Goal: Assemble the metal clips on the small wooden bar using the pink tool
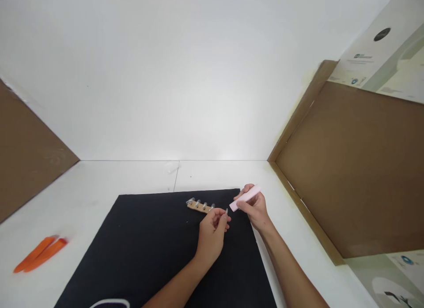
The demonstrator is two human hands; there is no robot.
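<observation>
My right hand [259, 212] is closed around a pale pink, bar-shaped object [247, 197], whose lower end points down and left. Just left of that end, my left hand [212, 233] pinches a small clear piece [227, 211] between thumb and fingertips. What the piece is, I cannot make out; it sits close to the pink bar but apart from it. Behind my left hand, a light wooden strip [195, 206] lies on the black mat [155, 242], bearing several small clear pieces in a row. My left hand partly hides the strip's right end.
Two orange strip-like things [39, 255] lie on the white table [82, 189] at the left. A white curved rim [109, 302] shows at the bottom edge. Brown cardboard panels stand left [29, 158] and right [357, 171], with a white wall [175, 78] behind.
</observation>
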